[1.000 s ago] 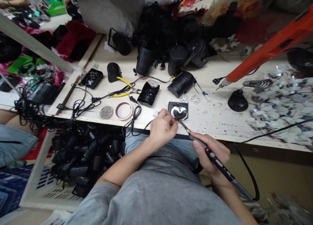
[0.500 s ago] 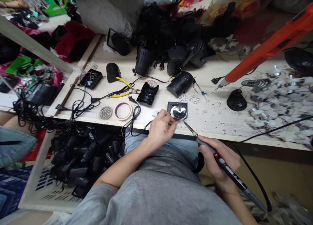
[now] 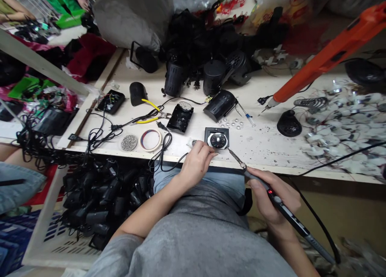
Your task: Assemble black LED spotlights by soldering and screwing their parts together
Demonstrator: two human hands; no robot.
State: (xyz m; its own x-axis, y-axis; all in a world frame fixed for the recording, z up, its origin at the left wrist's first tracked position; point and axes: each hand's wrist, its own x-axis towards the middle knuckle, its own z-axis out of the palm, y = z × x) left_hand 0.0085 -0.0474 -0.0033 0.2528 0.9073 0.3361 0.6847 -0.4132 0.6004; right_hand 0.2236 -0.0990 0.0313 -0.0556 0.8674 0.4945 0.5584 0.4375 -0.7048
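Note:
My right hand (image 3: 273,194) is closed round the grip of a soldering iron (image 3: 282,210) with a small red light; its tip points up and left. That tip is close to the lower right corner of a black square housing (image 3: 208,134) with a round dark disc (image 3: 218,140) in it; whether they touch I cannot tell. My left hand (image 3: 196,161) is at the housing's lower left, fingers pinched together near the table edge. What lies between those fingertips is too small to make out. A small whitish part (image 3: 192,142) lies just behind the left hand.
Yellow-handled pliers (image 3: 150,111), a tape roll (image 3: 150,140), a dish of small metal pieces (image 3: 129,142) and a black half-housing (image 3: 180,117) lie leftward. An orange electric screwdriver (image 3: 313,68) hangs at right above piled white parts (image 3: 340,128). A crate (image 3: 39,236) of black parts stands below.
The left hand has shifted slightly left and down, away from the housing. The iron stays near the housing's lower right corner. The whole view has moved a little.

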